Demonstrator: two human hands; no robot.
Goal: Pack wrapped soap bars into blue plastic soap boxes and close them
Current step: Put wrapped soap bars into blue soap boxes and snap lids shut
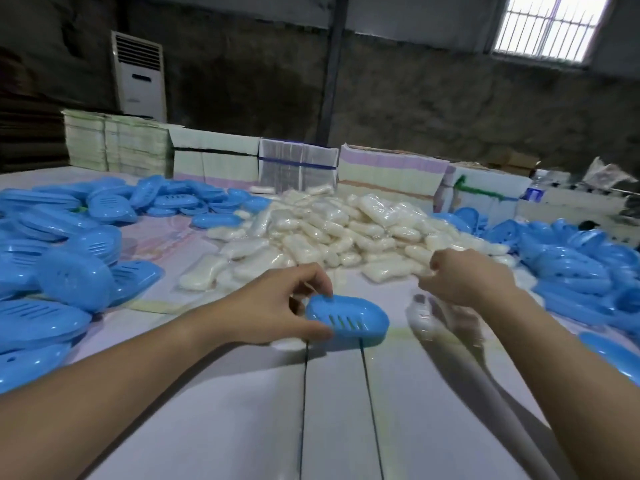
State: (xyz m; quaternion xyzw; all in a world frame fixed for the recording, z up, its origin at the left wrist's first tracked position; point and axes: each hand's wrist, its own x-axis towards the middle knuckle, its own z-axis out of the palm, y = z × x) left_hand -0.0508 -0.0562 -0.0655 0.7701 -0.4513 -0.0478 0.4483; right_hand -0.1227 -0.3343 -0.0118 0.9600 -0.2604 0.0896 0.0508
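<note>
Head view: left hand pinching closed blue soap box just before soap pile; right hand blurred, grip unclear — likely reaching pile. Next: fetch wrapped bar.

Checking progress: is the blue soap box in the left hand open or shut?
Shut. The blue soap box shows one closed shell, slotted face up, pinched by the left hand.

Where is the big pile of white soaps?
In the head view, the soap pile sits mid-table, just beyond both hands, with blue boxes heaped either side.
</note>
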